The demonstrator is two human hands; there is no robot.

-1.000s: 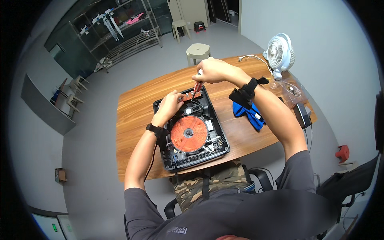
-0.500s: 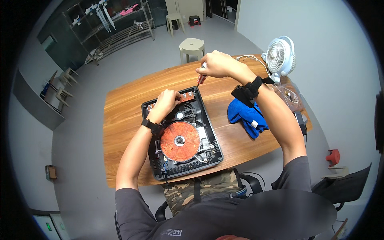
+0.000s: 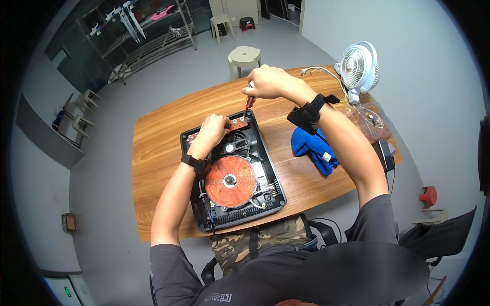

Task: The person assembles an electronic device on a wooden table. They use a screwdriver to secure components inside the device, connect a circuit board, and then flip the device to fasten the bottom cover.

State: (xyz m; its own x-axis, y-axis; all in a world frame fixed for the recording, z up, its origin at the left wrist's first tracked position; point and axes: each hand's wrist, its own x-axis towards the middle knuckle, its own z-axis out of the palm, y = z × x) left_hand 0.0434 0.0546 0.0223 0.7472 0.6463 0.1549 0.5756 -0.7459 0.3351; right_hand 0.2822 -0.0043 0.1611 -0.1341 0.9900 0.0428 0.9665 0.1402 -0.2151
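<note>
On the table lies an opened induction cooker (image 3: 273,176), its copper-coloured round coil (image 3: 219,191) and black fan (image 3: 240,138) exposed. My right hand (image 3: 268,82) is closed round a screwdriver (image 3: 249,102) with a red and clear handle. The screwdriver points down, its tip at the right end of a narrow orange circuit board (image 3: 238,124) along the cooker's far edge. Bent over the middle of that board, my left hand (image 3: 210,131) has its fingers curled and pressed on it. Part of the board is hidden beneath this hand.
A blue cloth (image 3: 314,150) lies right of the cooker. At the table's far right stand a white fan (image 3: 356,69) with its cable, a clear plastic bag (image 3: 375,120) and a dark boxy adapter (image 3: 384,154). A beige stool (image 3: 244,55) stands beyond the table.
My right hand and the screwdriver have shifted slightly left, bringing the tip from the cooker's corner to the board's right end. The left hand stays on the board.
</note>
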